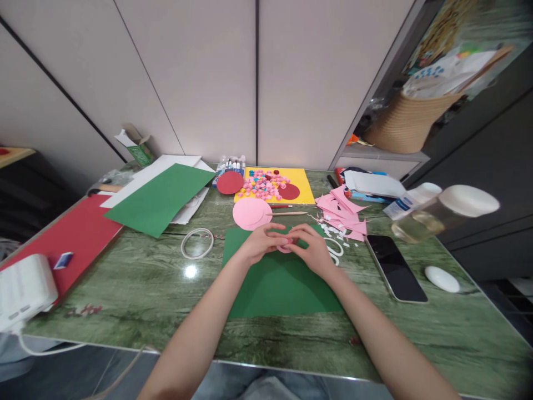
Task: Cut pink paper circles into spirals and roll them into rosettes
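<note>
My left hand [262,243] and my right hand [311,250] meet over a dark green sheet [278,283] on the green marble table [145,289]. Both pinch a small pink paper piece [286,243] between their fingertips. Just beyond them lies a pink paper circle [252,213]. A yellow sheet [272,185] further back carries several small pink rolled pieces and a dark red circle [288,191]. Another red circle [230,182] lies at its left edge.
Pink paper scraps [343,214] and white scissors [335,249] lie right of my hands. A phone [395,266], a white mouse-shaped object [442,278] and a jar [441,214] sit at the right. Green [160,197] and red [79,236] sheets and a tape ring [197,243] lie left.
</note>
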Action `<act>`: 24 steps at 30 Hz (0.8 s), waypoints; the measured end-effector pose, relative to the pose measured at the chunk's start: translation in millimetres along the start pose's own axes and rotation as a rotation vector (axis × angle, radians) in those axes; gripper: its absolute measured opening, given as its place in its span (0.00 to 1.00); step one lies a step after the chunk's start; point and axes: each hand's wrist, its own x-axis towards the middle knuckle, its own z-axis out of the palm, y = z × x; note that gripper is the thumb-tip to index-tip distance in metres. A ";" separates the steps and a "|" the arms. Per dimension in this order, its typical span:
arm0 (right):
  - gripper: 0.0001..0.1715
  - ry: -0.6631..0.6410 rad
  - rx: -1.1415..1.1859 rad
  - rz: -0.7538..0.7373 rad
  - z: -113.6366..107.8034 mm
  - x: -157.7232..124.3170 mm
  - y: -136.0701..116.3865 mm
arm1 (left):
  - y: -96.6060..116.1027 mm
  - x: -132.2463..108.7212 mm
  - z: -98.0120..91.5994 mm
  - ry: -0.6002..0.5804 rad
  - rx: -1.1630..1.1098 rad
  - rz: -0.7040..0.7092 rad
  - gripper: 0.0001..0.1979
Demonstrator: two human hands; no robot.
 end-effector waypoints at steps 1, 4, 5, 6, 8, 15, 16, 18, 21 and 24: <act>0.07 0.008 0.006 0.012 0.1 0.3 -0.5 | -0.7 0.3 1.4 0.006 -0.019 0.007 0.25; 0.10 0.035 0.055 0.093 1.6 2.0 -0.9 | -2.0 1.2 5.6 0.055 -0.083 0.034 0.24; 0.11 0.043 0.085 0.140 2.4 2.8 -0.4 | -2.0 1.4 7.0 0.080 -0.104 0.042 0.24; 0.12 0.044 0.122 0.198 3.2 3.6 0.5 | -1.8 1.5 8.3 0.103 -0.122 0.050 0.24; 0.13 0.024 0.201 0.314 4.5 5.0 3.4 | -1.0 1.6 10.5 0.139 -0.144 0.068 0.23; 0.15 -0.005 0.307 0.407 5.6 5.1 13.9 | -1.7 1.9 12.8 0.174 -0.057 0.163 0.24; 0.15 -0.006 0.320 0.413 5.8 4.9 14.7 | -2.4 2.2 12.9 0.167 -0.051 0.174 0.24; 0.15 0.000 0.325 0.432 6.2 4.7 15.5 | -4.2 3.2 13.3 0.163 -0.042 0.189 0.24; 0.14 0.015 0.297 0.463 6.4 4.8 14.0 | -7.8 5.5 15.0 0.158 -0.028 0.228 0.24; 0.11 0.044 0.194 0.431 5.8 4.8 9.8 | -12.1 7.2 17.6 0.168 0.012 0.292 0.24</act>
